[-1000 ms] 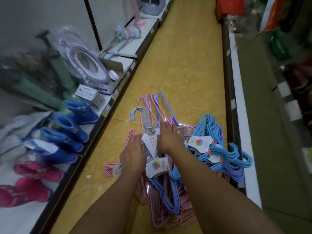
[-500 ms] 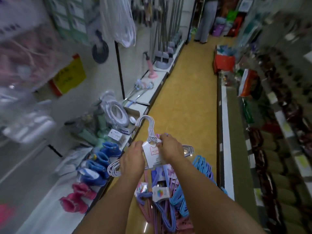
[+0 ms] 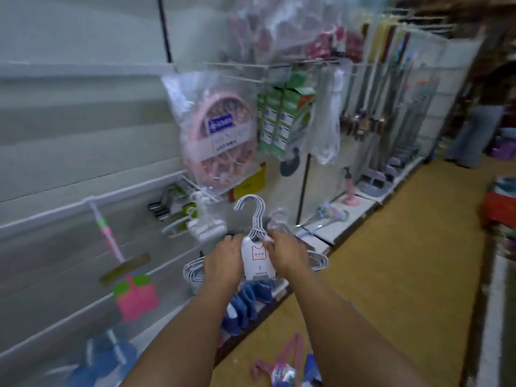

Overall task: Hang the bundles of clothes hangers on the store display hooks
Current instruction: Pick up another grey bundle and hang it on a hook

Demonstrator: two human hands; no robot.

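Both hands, left hand [image 3: 223, 261] and right hand [image 3: 287, 254], grip the white wire hanger bundle with its white card label [image 3: 258, 258] at chest height near the slatted wall; keep its hook tops level, aim for white wire display hook [image 3: 199, 188].

Both hands up in front of the slatted wall now, left hand [image 3: 223, 261] and right hand [image 3: 287, 254] gripping a white hanger bundle [image 3: 258, 247] either side of its card label, hooks upright, near the wire display hooks [image 3: 195, 188], pink hangers [image 3: 282, 367] on the floor.
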